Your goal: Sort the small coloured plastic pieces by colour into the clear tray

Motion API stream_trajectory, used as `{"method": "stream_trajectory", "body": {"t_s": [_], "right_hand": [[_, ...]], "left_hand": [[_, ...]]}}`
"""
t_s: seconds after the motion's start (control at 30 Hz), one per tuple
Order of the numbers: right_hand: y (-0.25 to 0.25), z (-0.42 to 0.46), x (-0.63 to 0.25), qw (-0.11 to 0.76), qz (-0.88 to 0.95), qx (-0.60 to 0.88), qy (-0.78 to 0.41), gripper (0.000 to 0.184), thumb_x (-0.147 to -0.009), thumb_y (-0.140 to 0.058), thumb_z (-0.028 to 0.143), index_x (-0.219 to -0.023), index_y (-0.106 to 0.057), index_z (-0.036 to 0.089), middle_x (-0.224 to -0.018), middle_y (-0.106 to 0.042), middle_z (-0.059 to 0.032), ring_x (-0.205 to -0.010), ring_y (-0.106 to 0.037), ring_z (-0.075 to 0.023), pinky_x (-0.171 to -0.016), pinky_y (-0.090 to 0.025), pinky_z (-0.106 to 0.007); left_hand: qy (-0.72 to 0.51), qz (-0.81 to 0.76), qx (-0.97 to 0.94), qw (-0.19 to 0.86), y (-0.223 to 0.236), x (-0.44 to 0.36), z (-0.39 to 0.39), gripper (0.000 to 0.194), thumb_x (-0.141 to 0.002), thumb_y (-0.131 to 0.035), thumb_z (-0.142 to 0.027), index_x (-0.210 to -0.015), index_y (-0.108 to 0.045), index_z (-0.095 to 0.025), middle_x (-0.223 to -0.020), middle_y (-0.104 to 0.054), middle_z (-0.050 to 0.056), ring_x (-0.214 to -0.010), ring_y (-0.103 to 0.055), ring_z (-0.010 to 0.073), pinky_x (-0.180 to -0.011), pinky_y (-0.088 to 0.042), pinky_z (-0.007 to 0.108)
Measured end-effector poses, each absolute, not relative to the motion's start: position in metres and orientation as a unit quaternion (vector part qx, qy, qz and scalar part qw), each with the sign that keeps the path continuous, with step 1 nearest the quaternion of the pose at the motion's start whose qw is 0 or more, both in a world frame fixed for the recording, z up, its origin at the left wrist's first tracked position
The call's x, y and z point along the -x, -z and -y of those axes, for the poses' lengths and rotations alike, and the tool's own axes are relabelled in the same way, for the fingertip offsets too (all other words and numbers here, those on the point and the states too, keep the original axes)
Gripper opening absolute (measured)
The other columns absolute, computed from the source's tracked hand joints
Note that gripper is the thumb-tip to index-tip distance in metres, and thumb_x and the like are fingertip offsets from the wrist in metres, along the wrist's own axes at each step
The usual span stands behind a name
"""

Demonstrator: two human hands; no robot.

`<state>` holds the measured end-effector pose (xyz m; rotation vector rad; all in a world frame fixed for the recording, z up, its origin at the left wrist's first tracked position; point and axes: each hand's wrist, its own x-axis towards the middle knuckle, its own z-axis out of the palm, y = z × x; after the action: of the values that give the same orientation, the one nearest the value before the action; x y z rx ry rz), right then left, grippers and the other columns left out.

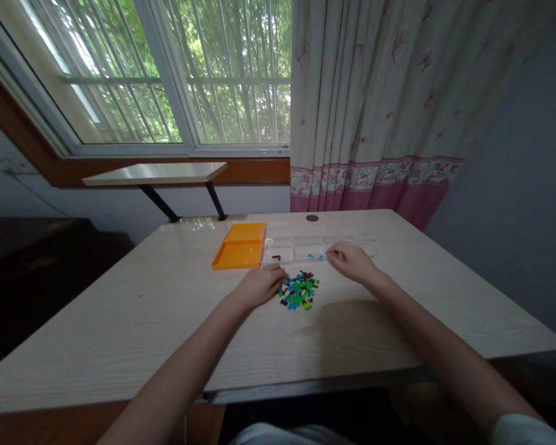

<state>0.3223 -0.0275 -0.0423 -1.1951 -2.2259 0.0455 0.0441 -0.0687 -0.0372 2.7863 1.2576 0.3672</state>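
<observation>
The pile of small coloured pieces [299,290] lies on the pale table [167,321], well in from the near edge, with broad tabletop to either side. At the pile's left rim the left hand [262,285] curls; I cannot tell whether it grips anything. Just beyond the pile sit clear compartments [293,251] with a dark piece [277,257] and blue pieces [311,256]. Beyond the pile's right side, the right hand [352,261] bunches its fingertips at them, grip unclear. An orange case [241,254] lies open, beyond and left of the pile.
</observation>
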Motion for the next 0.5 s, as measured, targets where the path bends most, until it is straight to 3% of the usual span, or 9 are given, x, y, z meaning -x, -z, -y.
{"method": "stream_trajectory", "body": {"t_s": [0.23, 0.37, 0.5], "right_hand": [[0.041, 0.047, -0.302, 0.189, 0.913, 0.345, -0.111, 0.015, -0.072, -0.053, 0.015, -0.082, -0.064, 0.018, -0.076, -0.064, -0.0007, -0.069, -0.056, -0.0126, -0.065, -0.040, -0.022], [0.041, 0.048, -0.302, 0.168, 0.914, 0.343, -0.138, 0.020, -0.065, -0.055, 0.010, -0.082, -0.064, 0.018, -0.078, -0.063, -0.0007, -0.070, -0.055, -0.0127, -0.065, -0.039, -0.021], [0.041, 0.049, -0.300, 0.171, 0.912, 0.342, -0.150, 0.017, -0.068, -0.058, 0.016, -0.084, -0.064, 0.017, -0.078, -0.063, -0.0019, -0.069, -0.056, -0.0133, -0.064, -0.040, -0.022]], "left_hand": [[-0.104, -0.410, -0.906, 0.027, 0.037, -0.044, 0.068, 0.025, -0.086, -0.039, -0.022, -0.098, -0.060, -0.021, -0.091, -0.060, 0.004, -0.084, -0.057, 0.0153, -0.072, -0.044, 0.024], [-0.103, -0.406, -0.908, 0.023, 0.038, -0.044, 0.068, 0.025, -0.086, -0.039, -0.022, -0.099, -0.060, -0.021, -0.092, -0.059, 0.004, -0.084, -0.057, 0.0149, -0.072, -0.043, 0.023], [-0.108, -0.404, -0.908, 0.020, 0.040, -0.044, 0.067, 0.024, -0.087, -0.039, -0.022, -0.098, -0.060, -0.021, -0.091, -0.060, 0.004, -0.083, -0.057, 0.0146, -0.071, -0.043, 0.023]]}}
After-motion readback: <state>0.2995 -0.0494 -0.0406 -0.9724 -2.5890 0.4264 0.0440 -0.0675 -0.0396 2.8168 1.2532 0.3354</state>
